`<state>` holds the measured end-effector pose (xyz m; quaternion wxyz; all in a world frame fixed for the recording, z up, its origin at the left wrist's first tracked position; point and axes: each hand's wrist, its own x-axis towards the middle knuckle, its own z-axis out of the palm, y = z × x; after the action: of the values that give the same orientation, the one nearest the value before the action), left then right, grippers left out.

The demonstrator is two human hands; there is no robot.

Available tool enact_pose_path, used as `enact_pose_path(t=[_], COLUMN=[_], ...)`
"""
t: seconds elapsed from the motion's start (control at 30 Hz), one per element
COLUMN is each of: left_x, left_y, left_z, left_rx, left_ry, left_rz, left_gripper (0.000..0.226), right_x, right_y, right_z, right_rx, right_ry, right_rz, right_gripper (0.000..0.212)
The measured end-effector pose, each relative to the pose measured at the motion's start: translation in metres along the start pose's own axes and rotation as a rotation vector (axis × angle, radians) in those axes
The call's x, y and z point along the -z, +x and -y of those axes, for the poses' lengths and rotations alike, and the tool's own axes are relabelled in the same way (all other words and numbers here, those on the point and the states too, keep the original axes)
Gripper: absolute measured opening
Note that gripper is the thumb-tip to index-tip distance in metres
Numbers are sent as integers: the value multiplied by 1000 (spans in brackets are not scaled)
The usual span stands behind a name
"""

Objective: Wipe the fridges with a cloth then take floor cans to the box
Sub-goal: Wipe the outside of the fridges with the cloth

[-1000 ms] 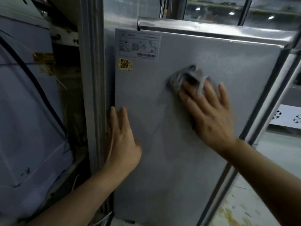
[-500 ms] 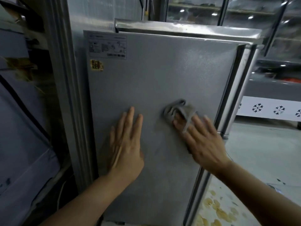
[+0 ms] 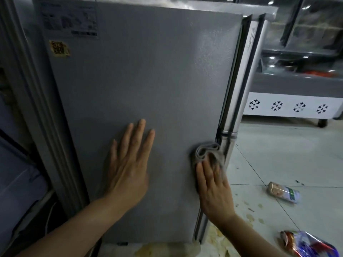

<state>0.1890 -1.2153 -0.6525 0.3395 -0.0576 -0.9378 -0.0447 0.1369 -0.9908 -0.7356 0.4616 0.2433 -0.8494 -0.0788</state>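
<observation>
The grey side panel of a fridge [image 3: 148,80] fills the middle of the head view. My right hand [image 3: 213,186] presses a crumpled grey cloth [image 3: 205,152] flat against the panel, close to its right edge by the door seal. My left hand [image 3: 128,164] lies flat on the panel, fingers spread, holding nothing. One can [image 3: 283,191] with a green and white label lies on its side on the tiled floor to the right. A crushed, shiny can or wrapper [image 3: 306,243] lies at the bottom right.
A second grey appliance [image 3: 22,127] stands tight against the left. A chest freezer [image 3: 293,106] with snowflake marks stands at the back right. Yellowish stains [image 3: 248,217] spot the floor beside the fridge. A yellow sticker [image 3: 59,48] and a label sit on the panel's upper left.
My right hand has slid the cloth down and to the right across the panel, to its right edge. My left hand moved inward on the panel. The view dropped, showing the floor cans.
</observation>
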Motion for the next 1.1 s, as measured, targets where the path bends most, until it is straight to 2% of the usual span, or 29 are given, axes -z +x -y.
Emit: enact_pose_path(t=[0.07,0.17,0.23,0.3,0.37,0.43,0.5,0.6,0.67,0.77,0.87,0.97,1.03,1.1], left_x=[-6,-12,-15,-18,-21,-23,-23,-24,-25,-25,-24,-25,-26,-28], left_y=[-9,-17,-18,-18,-18,-17,-18,-27,-37,-53,-60,-64,-64,-65], left_z=[0,1,3,6,8,9,10,12,17,33,54,68,71,71], left_rx=[-22,-25,-21,-23,-25,-21,-19,-6,15,99,181,173,173,173], left_ry=[28,34,34,39,36,31,24,43,69,86,98,77,60,49], left_rz=[23,45,56,59,57,55,51,64,84,82,84,104,103,103], left_gripper=[107,109,111,111,111,110,109,107,105,104,106,109,112,114], right_x=[-2,16,29,33,26,9,-10,-24,-21,-1,17,23,11,-6], right_y=[-5,31,68,99,108,87,47,-2,-11,17,86,119,99,62], right_z=[0,-12,-20,-23,-20,-9,6,16,16,10,6,26,47,66], right_rx=[23,-47,-126,-183,-220,-164,22,361,466,443,166,19,115,400], right_ry=[20,138,208,229,233,227,175,32,-15,33,147,195,185,50], right_rz=[24,-90,-218,-366,-438,-380,-214,39,118,27,-208,-297,-231,-50], right_gripper=[94,109,96,69,61,65,70,57,53,52,61,65,58,51])
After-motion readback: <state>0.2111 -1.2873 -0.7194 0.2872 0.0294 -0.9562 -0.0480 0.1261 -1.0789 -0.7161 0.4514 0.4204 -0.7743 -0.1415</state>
